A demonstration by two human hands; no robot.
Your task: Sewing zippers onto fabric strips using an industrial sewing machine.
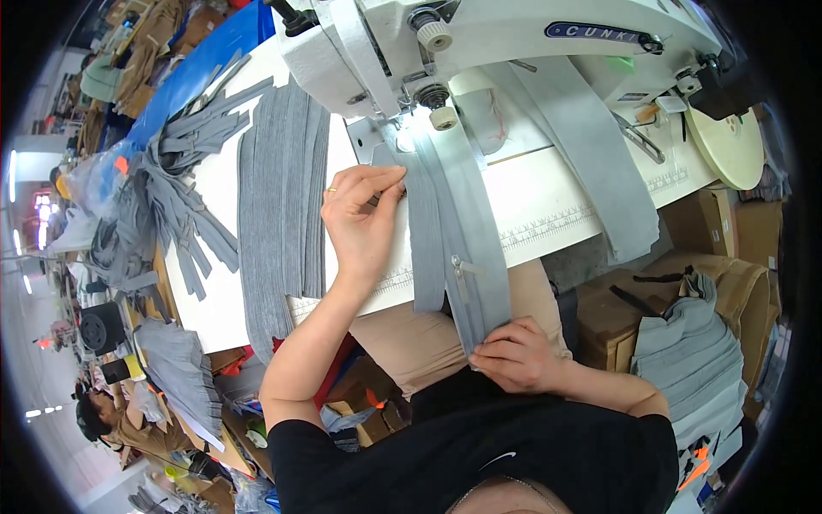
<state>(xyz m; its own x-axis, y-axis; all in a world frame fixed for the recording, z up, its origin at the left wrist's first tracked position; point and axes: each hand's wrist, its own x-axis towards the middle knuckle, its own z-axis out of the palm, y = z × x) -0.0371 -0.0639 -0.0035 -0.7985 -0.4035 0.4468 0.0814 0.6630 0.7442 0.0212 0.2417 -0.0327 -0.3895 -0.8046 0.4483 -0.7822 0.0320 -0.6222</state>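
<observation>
A white sewing machine (497, 43) stands over the work, its lamp lighting the needle area. From under its presser foot a grey zipper strip (475, 231) runs toward me, with a metal zipper slider (462, 267) near its lower end. Along its left side lies a grey fabric strip (426, 248). My left hand (364, 210) is closed, thumb and fingers pinching that fabric strip's left edge just below the presser foot. Over the table's front edge, my right hand (521, 355) grips the zipper strip's lower end, fingers wrapped around it.
Stacked grey strips (282, 197) lie left of my left hand, beside a tangle of grey straps (184, 188). A wide grey strip (599, 163) hangs off the table at right, near scissors-like metal tweezers (642, 140) and a pale round dish (728, 146). Folded grey fabric (693, 360) rests on boxes.
</observation>
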